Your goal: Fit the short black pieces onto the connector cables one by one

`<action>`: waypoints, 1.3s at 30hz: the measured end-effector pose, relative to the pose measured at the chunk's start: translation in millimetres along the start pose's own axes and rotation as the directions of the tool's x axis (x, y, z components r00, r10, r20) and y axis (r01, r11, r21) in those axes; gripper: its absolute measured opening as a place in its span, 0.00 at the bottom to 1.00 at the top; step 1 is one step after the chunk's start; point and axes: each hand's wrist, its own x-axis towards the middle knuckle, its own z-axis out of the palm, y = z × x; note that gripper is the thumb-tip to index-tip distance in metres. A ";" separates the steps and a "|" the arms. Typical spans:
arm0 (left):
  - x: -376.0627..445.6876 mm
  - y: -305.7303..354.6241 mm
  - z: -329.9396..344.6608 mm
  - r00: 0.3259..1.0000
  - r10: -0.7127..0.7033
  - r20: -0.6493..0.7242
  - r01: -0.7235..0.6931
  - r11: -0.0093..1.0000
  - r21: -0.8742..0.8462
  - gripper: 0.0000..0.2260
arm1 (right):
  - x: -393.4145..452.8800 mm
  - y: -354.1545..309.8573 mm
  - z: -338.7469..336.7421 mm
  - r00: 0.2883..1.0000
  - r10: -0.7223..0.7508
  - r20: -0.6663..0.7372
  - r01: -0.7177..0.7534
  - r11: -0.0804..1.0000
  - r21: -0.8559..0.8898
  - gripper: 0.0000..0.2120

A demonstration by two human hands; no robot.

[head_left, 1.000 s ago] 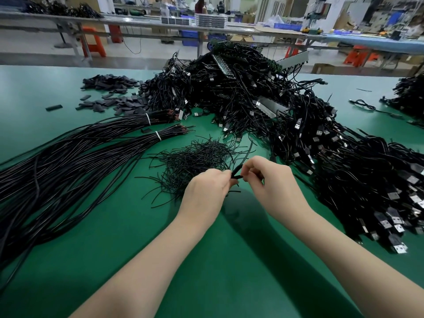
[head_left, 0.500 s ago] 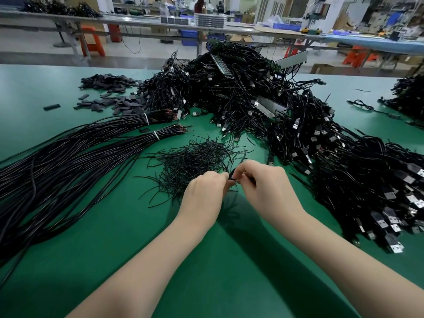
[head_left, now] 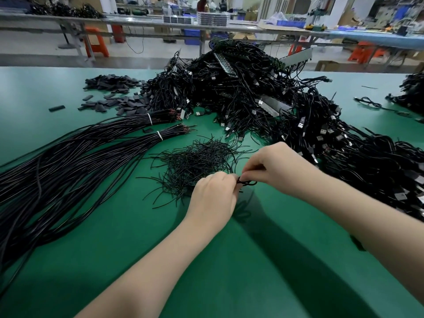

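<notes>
The green counter (head_left: 68, 237) carries a huge tangle of connector cables (head_left: 263, 106) at the back, two tied bundles (head_left: 80, 157) at the left and a heap of thin black pieces (head_left: 197, 159) in the middle, so most work looks undone. Just above the counter, left hand (head_left: 213, 198) and right hand (head_left: 280, 168) each pinch a looped black strand (head_left: 246, 182), its length running roughly left-right between them.

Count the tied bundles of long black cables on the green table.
2. One tied bundle lies farther back on the left; the other bundle lies just in front of it, beside the pile of thin wires.
</notes>
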 end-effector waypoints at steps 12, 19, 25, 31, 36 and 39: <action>2.9 1.5 -2.9 0.991 0.128 -0.039 -0.128 0.827 -0.547 0.08 | 18.0 51.3 -12.5 0.878 -0.075 0.473 -0.279 0.723 0.632 0.07; 10.8 8.2 -2.4 0.928 -0.253 0.273 0.308 0.113 -0.945 0.11 | 10.7 41.7 33.2 0.964 -0.032 0.266 -0.256 0.177 0.950 0.07; 21.5 2.3 -17.0 0.710 -0.295 0.640 0.566 -0.303 -0.767 0.07 | 5.1 19.1 58.1 0.930 0.292 -0.225 -0.054 0.712 0.700 0.10; 16.1 8.2 -16.7 0.671 -0.555 0.491 0.627 0.074 -0.775 0.13 | -5.9 5.4 61.9 0.894 0.309 -0.324 -0.114 0.857 0.502 0.10; 14.2 12.1 -15.4 0.737 -0.584 0.339 0.526 0.180 -0.831 0.11 | -12.4 -3.6 60.0 0.879 0.300 -0.369 -0.111 0.884 0.455 0.10; 15.8 11.0 -16.7 0.716 -0.574 0.396 0.530 0.080 -0.844 0.07 | -14.5 -4.4 55.7 0.903 0.274 -0.331 -0.088 0.872 0.482 0.05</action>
